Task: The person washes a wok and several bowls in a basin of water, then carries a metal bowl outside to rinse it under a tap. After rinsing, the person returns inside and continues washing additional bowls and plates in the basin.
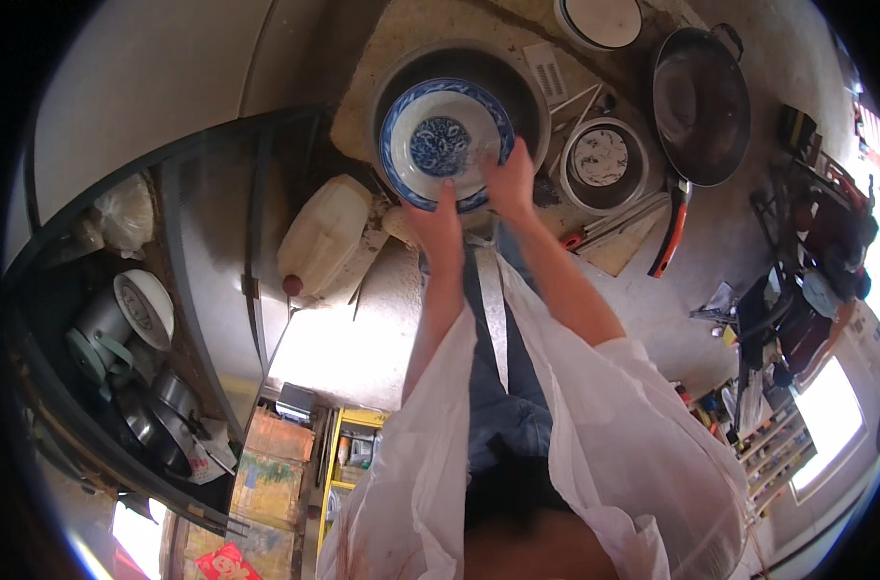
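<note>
Both my hands are on the bowl [441, 150] here, blue on the rim, white inside with a blue patch at the bottom. It's over the big dark basin [459, 62], mouth facing up at me; whether its foot touches the basin, I can't tell. My left hand [436, 228] is gripping the near edge, thumb over the rim and onto the inner wall. My right hand [511, 184] has the right side, closed on the rim, and the fingers underneath are out of sight.

It looks like glazed china, so I'd expect it stiff, with no give at all, and fairly weighty for its width. That glossy face would get slick if wet, and one knock on the basin edge could chip it. The rim is the place to hold: thumbs inside, fingers spread below. Opposite sides would balance it better; with both hands this near, the far edge could dip.
</note>
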A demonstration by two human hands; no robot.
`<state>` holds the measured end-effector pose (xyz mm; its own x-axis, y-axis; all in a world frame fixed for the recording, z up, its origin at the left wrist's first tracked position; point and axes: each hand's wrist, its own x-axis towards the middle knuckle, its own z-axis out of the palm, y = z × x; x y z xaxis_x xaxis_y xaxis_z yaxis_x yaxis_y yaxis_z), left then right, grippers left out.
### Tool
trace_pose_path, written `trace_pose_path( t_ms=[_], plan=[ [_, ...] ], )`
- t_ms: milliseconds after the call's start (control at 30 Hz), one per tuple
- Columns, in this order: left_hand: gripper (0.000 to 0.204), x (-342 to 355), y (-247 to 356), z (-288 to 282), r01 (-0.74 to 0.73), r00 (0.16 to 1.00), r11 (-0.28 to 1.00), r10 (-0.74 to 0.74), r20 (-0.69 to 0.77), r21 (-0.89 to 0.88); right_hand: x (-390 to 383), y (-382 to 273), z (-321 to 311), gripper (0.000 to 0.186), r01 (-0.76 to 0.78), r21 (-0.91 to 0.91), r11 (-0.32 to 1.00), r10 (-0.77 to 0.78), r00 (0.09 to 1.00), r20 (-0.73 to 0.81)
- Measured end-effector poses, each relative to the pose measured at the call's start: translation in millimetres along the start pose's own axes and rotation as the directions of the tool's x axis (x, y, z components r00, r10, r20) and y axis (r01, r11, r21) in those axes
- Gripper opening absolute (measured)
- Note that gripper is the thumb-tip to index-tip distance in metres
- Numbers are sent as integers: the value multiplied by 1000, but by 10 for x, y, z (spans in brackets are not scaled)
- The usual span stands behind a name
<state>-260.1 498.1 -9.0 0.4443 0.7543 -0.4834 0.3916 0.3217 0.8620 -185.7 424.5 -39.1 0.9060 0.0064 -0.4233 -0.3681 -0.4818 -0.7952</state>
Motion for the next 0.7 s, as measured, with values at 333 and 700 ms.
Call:
trace_pose_path(
  t_ms=[333, 700],
  plan=[
    [40, 381, 104, -259, 283, 923, 956, -252, 291, -71, 679, -119, -507, 38, -46, 214, 976, -62, 879, 472],
    [32, 271, 107, -111, -663, 748, 569, 481, 457, 486, 359, -212, -584, 34, 268, -66, 961, -247, 942, 228]
  ],
)
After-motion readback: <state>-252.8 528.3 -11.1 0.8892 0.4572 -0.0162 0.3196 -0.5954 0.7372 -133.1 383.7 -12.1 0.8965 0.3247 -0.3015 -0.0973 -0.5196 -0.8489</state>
